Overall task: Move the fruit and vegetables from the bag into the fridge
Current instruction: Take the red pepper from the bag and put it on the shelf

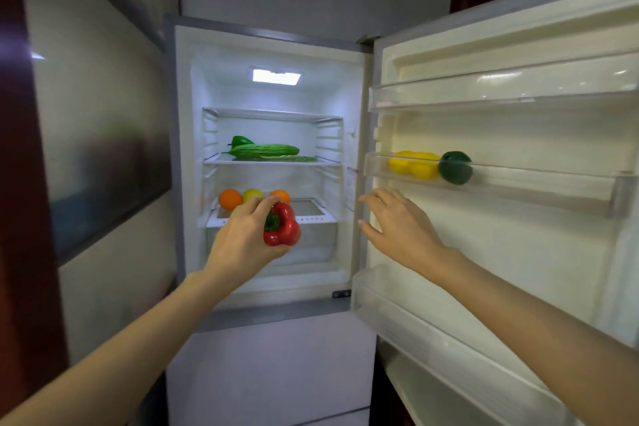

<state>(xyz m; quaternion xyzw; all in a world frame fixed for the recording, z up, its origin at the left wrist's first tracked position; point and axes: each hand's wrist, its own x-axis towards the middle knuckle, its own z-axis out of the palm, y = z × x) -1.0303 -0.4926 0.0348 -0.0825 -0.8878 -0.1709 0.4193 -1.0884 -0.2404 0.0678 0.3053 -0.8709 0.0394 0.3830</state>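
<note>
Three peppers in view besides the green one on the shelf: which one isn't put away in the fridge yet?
The red pepper: the left hand grips it in front of the fridge, while the yellow pepper and dark green pepper sit in the door bin.

Dark cabinet panel (103,114) at left

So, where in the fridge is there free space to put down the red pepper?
The red pepper is in the left hand. Free patches: the lower shelf right of the oranges, the top shelf, and the middle door bin right of the dark green fruit. Crowded: the middle shelf's left, with the bitter gourd.
</note>
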